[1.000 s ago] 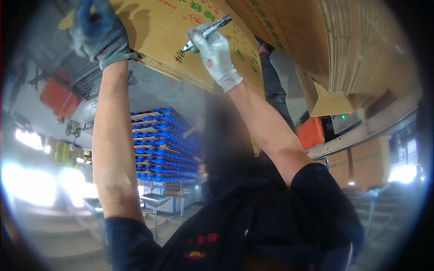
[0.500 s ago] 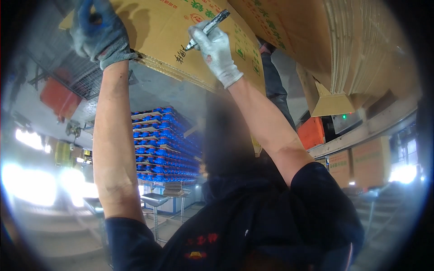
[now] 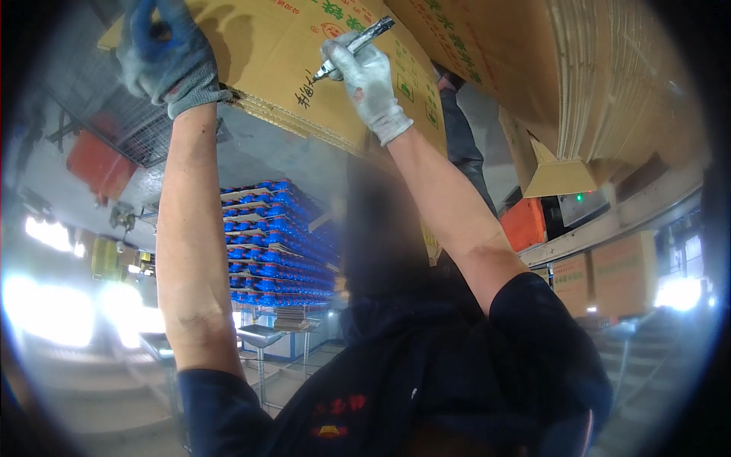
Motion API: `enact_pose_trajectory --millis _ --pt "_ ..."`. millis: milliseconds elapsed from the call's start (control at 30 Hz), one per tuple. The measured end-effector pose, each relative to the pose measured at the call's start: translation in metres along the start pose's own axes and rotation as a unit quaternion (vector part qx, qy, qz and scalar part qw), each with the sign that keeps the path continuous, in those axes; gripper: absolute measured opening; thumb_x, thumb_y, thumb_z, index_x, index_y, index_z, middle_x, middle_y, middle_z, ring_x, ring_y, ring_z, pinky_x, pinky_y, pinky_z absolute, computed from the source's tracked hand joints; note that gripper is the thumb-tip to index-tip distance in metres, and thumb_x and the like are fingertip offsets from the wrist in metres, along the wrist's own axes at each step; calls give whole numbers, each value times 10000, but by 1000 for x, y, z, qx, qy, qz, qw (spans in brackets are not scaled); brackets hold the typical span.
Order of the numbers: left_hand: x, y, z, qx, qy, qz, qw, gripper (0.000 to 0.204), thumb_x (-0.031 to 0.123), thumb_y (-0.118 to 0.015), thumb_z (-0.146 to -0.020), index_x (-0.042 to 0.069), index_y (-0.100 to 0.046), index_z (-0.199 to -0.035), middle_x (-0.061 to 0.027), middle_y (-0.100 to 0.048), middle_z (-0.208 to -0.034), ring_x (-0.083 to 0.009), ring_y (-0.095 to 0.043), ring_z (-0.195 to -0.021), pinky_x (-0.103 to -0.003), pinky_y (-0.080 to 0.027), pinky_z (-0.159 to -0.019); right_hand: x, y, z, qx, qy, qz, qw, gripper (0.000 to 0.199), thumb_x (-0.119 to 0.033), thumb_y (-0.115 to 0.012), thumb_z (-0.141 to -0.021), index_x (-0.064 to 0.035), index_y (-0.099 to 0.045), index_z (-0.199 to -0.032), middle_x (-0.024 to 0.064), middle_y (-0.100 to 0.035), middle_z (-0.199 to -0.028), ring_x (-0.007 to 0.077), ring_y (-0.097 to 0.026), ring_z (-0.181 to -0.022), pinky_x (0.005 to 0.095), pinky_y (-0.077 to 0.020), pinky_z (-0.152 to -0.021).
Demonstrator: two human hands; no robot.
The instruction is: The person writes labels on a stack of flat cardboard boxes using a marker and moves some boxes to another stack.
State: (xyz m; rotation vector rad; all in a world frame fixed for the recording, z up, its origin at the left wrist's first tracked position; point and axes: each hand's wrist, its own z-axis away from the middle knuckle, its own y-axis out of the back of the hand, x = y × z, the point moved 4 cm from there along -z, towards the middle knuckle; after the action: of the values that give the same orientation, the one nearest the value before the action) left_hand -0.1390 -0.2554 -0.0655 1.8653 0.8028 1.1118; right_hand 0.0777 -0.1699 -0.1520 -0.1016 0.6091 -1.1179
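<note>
My right hand, in a pale work glove, is closed round a black-and-silver marker pen. The pen slants, its tip at the upper face of a stack of flat cardboard, beside dark handwritten strokes. Green and red print also covers this cardboard. My left hand, in a grey-and-blue glove, is at the left part of the same cardboard. Its thumb and a finger curl into a ring; whether something small is pinched there cannot be made out.
More flattened cardboard stands upright at the right. Layers of blue bottles are piled at the lower left. A red container is at far left, an orange box right of my right forearm. Cardboard boxes lie further right.
My right hand and the marker pen have shifted slightly to the right, with the tip still by the handwriting. My left hand has stayed in place.
</note>
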Motion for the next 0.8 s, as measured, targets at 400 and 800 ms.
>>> enact_pose_trajectory --millis 400,800 --pt "-2 1 0 -16 2 27 1000 243 305 -647 -890 94 -724 -983 -58 -706 -984 -172 -657 -800 -290 -517 -721 3 2 1 5 19 16 1000 134 -154 -659 -895 -30 -617 -923 13 -605 -803 77 -549 -687 223 -462 -652" --pt "0 -1 1 -14 6 3 1000 241 318 -649 -886 111 -724 -983 -54 -706 -1004 -185 -661 -808 -296 -522 -732 3 24 17 -12 -44 48 998 119 -123 -666 -857 -32 -607 -807 9 -565 -692 64 -500 -596 208 -407 -531"
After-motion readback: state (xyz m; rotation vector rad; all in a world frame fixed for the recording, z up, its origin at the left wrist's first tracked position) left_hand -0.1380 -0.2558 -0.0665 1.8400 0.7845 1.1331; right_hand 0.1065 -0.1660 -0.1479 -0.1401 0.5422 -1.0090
